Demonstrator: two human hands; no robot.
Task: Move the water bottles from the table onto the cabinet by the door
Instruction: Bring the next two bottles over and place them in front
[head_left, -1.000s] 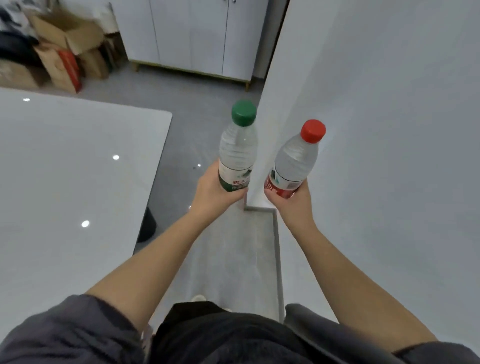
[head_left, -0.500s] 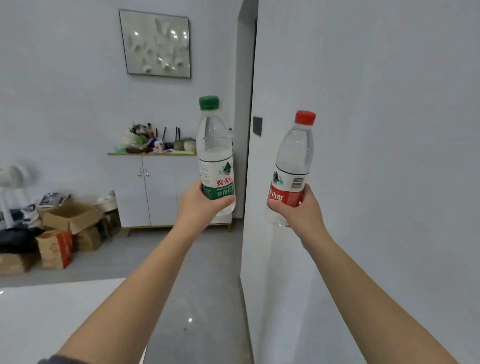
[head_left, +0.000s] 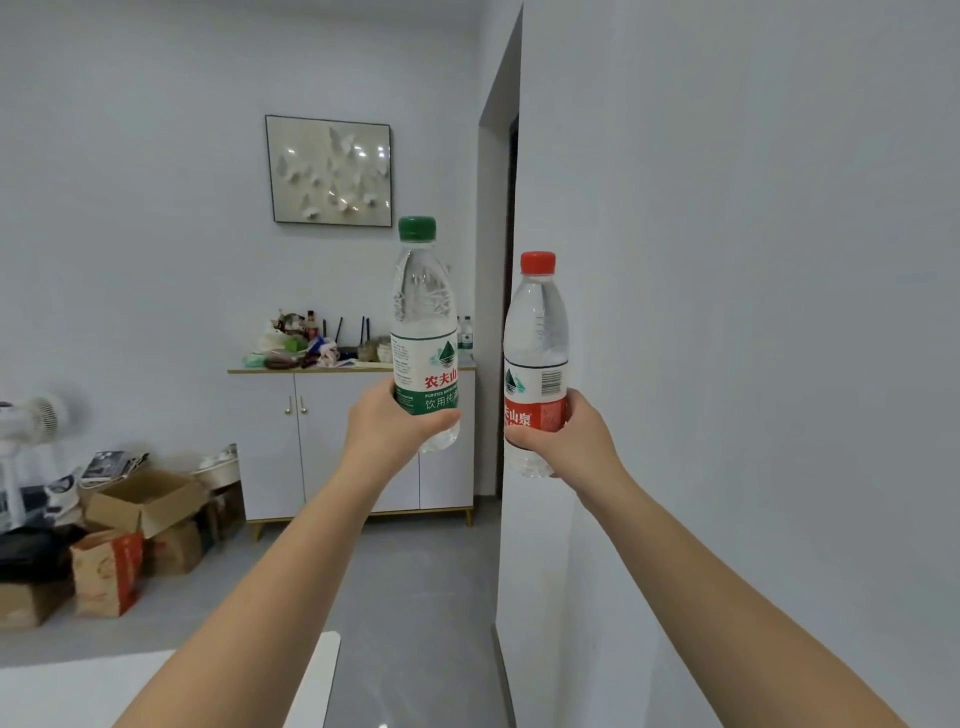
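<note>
My left hand (head_left: 387, 428) grips a clear water bottle with a green cap and green label (head_left: 423, 322), held upright in the air. My right hand (head_left: 574, 441) grips a second clear bottle with a red cap and red label (head_left: 535, 343), also upright. Both arms are stretched forward. Ahead stands a white cabinet (head_left: 322, 447) with a wooden top, beside a doorway (head_left: 511, 291). Two small bottles (head_left: 465, 332) stand at the right end of its top. A corner of the white table (head_left: 78, 691) shows at bottom left.
Clutter (head_left: 301, 343) covers the left half of the cabinet top. Cardboard boxes (head_left: 140, 501) and paper bags (head_left: 106, 569) lie on the grey floor at left, by a white fan (head_left: 31, 421). A white wall (head_left: 727, 312) fills the right. A framed picture (head_left: 330, 171) hangs above the cabinet.
My view has lifted from the table and floor to the cabinet and wall. Both bottles stay in my hands, now upright and held out in front; the cabinet appears closer than half a second ago.
</note>
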